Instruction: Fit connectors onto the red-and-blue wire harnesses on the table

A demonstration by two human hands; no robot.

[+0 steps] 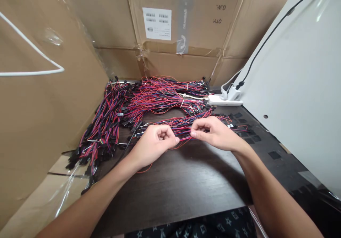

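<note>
One small bundle of red and blue wires point(183, 128) lies at the middle of the dark desk point(186, 184), pinched at both ends by two hands. The left hand point(154, 144) and the right hand point(213, 133) are each curled nearly closed, fingertips gripping the wires. Behind lie three larger wire heaps point(103, 124), too tangled to count singly. One white power strip point(225, 99) sits beside one grey panel point(301, 82); cardboard walls point(112, 21) surround.

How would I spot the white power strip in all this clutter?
Start at the dark table and follow its far edge to the right, where the grey panel leans. The power strip lies there, past the red and blue wires. It is the only white block, with a black cord plugged in.
</note>
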